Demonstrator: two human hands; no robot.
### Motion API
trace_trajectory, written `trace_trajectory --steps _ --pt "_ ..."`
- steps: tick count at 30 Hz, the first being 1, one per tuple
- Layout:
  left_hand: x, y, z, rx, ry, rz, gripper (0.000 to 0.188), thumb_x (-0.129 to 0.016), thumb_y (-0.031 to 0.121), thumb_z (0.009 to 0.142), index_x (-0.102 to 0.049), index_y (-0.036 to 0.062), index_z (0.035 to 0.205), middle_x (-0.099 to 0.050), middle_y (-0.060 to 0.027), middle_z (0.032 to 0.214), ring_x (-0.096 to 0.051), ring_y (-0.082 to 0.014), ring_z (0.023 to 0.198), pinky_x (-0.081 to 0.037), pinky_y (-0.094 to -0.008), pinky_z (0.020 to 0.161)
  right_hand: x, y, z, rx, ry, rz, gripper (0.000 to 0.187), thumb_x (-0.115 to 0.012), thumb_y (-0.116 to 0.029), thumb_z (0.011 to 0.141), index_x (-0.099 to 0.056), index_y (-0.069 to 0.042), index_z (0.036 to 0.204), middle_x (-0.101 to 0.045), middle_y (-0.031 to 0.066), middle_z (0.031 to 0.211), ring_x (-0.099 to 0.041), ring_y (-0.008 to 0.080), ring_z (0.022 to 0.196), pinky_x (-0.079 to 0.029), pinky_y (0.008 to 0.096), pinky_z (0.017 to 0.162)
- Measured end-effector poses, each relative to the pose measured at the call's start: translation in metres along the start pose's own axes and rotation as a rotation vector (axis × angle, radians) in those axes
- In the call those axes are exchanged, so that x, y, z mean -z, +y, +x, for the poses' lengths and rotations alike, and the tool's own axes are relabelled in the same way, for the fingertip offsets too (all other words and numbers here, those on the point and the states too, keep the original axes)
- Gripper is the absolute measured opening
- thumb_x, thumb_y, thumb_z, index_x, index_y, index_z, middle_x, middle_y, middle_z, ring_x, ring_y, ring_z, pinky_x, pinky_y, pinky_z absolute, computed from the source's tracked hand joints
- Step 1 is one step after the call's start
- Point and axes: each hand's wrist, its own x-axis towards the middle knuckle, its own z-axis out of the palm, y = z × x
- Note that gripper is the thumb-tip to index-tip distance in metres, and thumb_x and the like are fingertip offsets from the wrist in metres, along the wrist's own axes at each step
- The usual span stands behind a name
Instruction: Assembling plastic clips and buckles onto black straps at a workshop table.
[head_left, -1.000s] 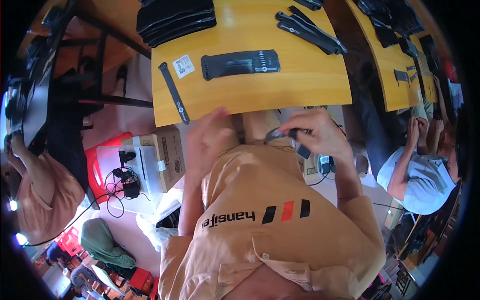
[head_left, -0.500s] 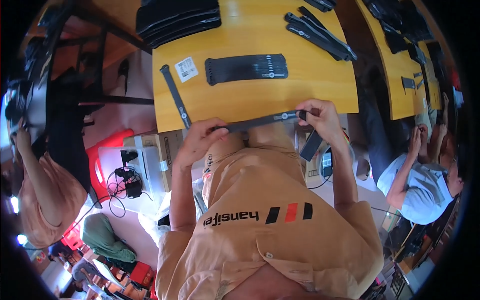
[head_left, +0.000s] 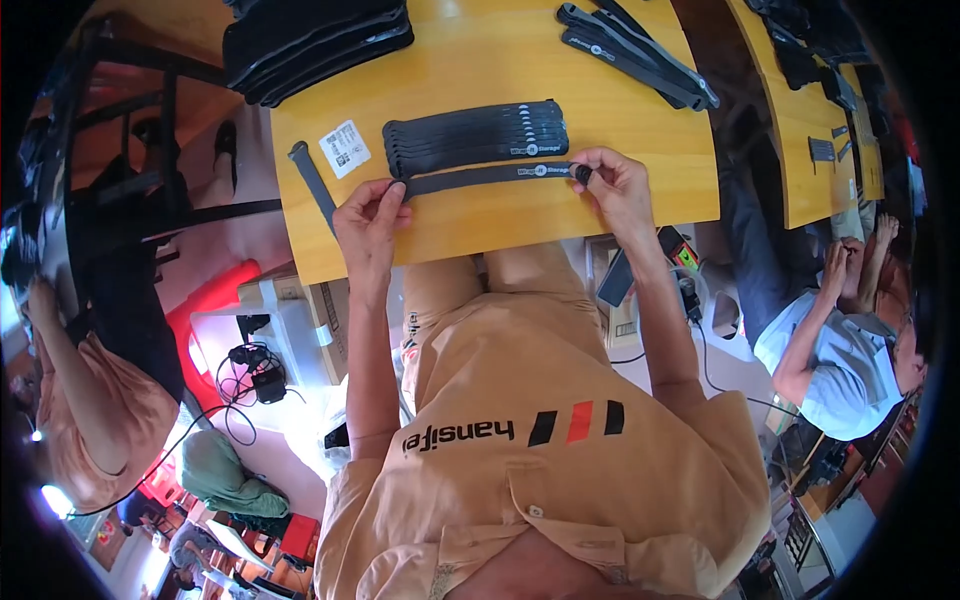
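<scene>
Drawn straight in our grip, a narrow black strap [head_left: 470,180] shows white lettering toward its right end and runs nearly parallel to a row of similar straps [head_left: 460,137], just beside them over the tabletop [head_left: 480,217].

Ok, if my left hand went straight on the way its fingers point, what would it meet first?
Past the long dark fabric strap it pinches, your left hand would likely meet the row of flat black fabric straps on the yellow wooden table, though depth is unclear.
</scene>
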Motion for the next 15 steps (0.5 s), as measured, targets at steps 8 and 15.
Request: trace_trajectory --steps 8,15 --pt "-0.005 -0.004 0.010 -0.045 0.079 0.077 0.009 -0.064 0.005 0.081 -0.060 -0.0020 0.086 -0.059 -0.0023 0.069 -0.052 -0.0055 0.054 -0.043 -0.0182 0.049 -0.003 0.009 0.013 0.096 0.074 -0.062 0.021 -0.049 0.012 0.077 -0.065 0.003 0.088 -0.059 0.0017 0.076 -0.051 0.0057 0.064 -0.040 0.0178 0.058" --pt "-0.007 -0.008 0.015 -0.038 0.099 0.105 0.009 -0.065 0.005 0.080 -0.060 -0.0011 0.084 -0.058 -0.0016 0.067 -0.050 -0.0049 0.052 -0.042 -0.0179 0.046 -0.005 0.012 0.014 0.077 0.093 -0.166 0.026 -0.045 0.015 0.077 -0.063 0.004 0.091 -0.058 0.0023 0.077 -0.052 0.0064 0.066 -0.042 0.0181 0.062"
